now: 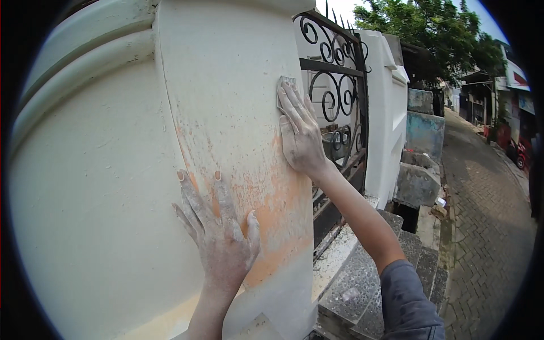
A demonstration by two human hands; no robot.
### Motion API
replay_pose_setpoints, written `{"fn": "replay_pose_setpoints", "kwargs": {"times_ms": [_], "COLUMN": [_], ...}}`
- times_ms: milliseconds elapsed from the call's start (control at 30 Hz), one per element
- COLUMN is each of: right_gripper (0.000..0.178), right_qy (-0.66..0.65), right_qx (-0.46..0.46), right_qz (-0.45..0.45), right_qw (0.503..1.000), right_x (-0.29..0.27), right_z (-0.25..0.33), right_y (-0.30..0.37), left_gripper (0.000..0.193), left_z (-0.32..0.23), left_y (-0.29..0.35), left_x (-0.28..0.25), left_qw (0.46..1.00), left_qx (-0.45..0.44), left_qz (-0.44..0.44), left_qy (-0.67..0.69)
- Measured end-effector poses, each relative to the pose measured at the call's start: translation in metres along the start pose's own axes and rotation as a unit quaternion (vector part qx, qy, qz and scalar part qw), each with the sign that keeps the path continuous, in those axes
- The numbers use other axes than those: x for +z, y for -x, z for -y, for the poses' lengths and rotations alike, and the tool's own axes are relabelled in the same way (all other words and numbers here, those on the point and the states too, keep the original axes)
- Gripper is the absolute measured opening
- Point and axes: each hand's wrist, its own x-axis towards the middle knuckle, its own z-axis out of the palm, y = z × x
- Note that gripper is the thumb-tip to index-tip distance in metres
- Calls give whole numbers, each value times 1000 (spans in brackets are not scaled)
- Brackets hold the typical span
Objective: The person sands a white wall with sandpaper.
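The right hand (302, 135) holds a grey sanding sheet (287, 80) against the white pillar (226, 68), near its right edge; the sheet's long axis is hidden. Well apart, the left hand (225, 241) rests fingers spread on the pillar's lower left, farther from the sheet.

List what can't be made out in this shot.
All in the head view:
Grey pad: mostly covered by the right hand; its full shape and how it's gripped are hidden.
Left hand: palm hidden behind its own back.
Right sleeve: cut off by the lower edge.
Red-wheeled vehicle, far right: too small to identify.
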Motion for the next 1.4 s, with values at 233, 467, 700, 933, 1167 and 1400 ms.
{"fn": "replay_pose_setpoints", "kwargs": {"times_ms": [233,467,700,933,1167,1400], "right_gripper": [37,34,32,35,32,34], "right_qy": [-41,-97,-57,-96,-62,-60], "right_qx": [11,57,41,78,13,36], "right_qz": [3,-81,10,-64,90,-66], "right_qw": [999,990,997,990,994,995], "right_x": [18,5,13,3,6,9], "right_z": [28,2,48,-6,57,13], "right_y": [56,-40,100,-46,124,-49], "left_gripper": [77,71,66,70,71,78], "left_z": [9,-1,4,-7,8,-4], "left_y": [2,1,5,0,3,3], "left_x": [1,6,1,4,5,14], "left_qw": [998,992,994,995,997,998], "left_qx": [-1,44,45,66,57,59], "left_qz": [-15,-6,36,52,26,0], "left_qy": [-61,-115,-94,-48,-35,-34]}}
